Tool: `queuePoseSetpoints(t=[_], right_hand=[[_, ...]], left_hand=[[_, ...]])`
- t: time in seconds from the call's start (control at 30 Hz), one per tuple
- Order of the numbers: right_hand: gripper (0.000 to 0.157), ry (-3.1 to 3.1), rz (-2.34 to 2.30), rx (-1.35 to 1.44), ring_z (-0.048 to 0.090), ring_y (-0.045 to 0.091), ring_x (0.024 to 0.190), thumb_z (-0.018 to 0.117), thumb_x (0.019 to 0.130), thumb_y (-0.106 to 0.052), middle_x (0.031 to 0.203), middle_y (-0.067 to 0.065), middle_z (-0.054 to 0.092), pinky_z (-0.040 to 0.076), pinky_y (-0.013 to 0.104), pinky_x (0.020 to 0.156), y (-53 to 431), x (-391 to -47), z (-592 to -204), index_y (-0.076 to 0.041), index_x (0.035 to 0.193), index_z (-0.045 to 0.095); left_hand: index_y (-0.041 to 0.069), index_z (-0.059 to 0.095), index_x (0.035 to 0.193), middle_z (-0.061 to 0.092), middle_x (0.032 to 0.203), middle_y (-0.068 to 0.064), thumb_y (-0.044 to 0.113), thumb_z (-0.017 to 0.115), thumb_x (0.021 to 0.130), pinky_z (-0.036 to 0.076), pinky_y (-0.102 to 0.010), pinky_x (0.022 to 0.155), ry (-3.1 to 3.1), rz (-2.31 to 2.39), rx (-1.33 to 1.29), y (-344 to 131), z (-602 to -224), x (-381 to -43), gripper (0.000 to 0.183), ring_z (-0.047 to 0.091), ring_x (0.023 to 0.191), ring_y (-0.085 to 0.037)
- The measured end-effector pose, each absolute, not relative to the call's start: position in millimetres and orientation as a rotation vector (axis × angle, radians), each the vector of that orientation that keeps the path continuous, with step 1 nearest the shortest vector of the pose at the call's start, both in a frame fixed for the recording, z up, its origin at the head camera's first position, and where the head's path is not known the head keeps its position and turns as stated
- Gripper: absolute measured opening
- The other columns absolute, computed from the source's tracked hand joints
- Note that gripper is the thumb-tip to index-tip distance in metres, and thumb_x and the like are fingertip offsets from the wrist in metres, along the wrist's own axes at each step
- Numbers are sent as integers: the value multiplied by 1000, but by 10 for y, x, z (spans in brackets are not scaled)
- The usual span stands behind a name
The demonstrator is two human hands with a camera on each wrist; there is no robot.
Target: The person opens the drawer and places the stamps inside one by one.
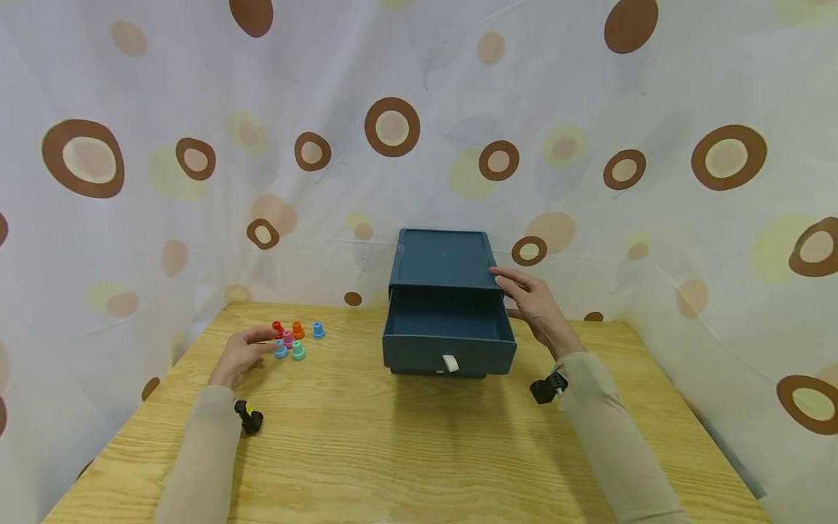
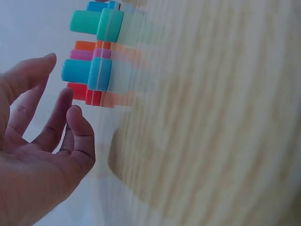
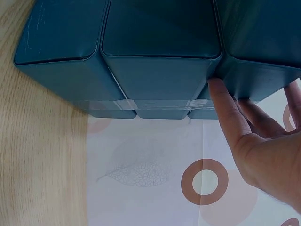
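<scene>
A dark blue drawer unit [image 1: 445, 258] stands on the table with its top drawer [image 1: 419, 349] pulled out; the drawer has a white pull tab [image 1: 450, 363]. My right hand [image 1: 533, 302] rests on the unit's upper right edge, the thumb [image 3: 225, 103] against its side and the other fingers partly hidden. On the left lie small plastic cap-shaped pieces: red [image 1: 278, 329], orange [image 1: 297, 330], pink [image 1: 289, 338], mint green [image 1: 298, 351] and two blue, one of them [image 1: 318, 330] set apart. My left hand [image 2: 42, 146], fingers loosely bent, is just beside them and holds nothing.
Everything stands on a light wooden table [image 1: 327, 451]. A white curtain with brown circles [image 1: 393, 189] hangs behind and at both sides. Clear tape [image 3: 160, 104] runs across the stacked sections of the unit's side.
</scene>
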State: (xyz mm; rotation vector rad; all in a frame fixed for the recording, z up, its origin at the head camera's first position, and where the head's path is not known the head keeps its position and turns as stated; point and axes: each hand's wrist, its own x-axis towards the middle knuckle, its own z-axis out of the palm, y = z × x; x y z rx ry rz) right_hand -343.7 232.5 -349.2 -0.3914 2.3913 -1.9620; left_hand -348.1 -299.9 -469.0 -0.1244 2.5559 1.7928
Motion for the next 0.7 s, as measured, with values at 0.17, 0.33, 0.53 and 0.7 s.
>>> queuePoseSetpoints(t=[0.17, 0.33, 0.53, 0.7], right_hand=[[53, 2397, -1960, -390, 22, 33, 149, 53, 101, -39, 161, 6, 28, 29, 64, 111, 2330, -3443, -3493, -14, 147, 46], [54, 2403, -1955, -399, 22, 34, 149, 53, 101, -40, 161, 6, 28, 29, 64, 111, 2331, -3450, -3495, -14, 147, 46], [53, 2405, -1957, -401, 22, 34, 149, 53, 101, -40, 161, 6, 28, 29, 64, 111, 2329, -3440, -3497, -13, 147, 46], [53, 2402, -1959, -396, 22, 34, 149, 53, 101, -40, 161, 6, 28, 29, 64, 111, 2330, -3437, -3504, -13, 147, 46]], left_hand=[[-2, 50, 138, 45, 145, -23, 15, 63, 96, 52, -27, 72, 2529, 1778, -101, -3001, -4699, -3494, 47, 54, 92, -8], [-3, 49, 136, 44, 144, -25, 13, 61, 97, 52, -29, 77, 2534, 1700, -55, -2995, -4700, -3506, 44, 54, 95, -13], [-4, 50, 131, 49, 136, -22, 11, 63, 95, 50, -30, 79, 2522, 1653, -43, -2989, -4712, -3508, 41, 52, 96, -16], [-4, 51, 129, 54, 129, -22, 7, 62, 95, 48, -30, 77, 2520, 1638, -58, -2977, -4710, -3511, 38, 54, 95, -16]])
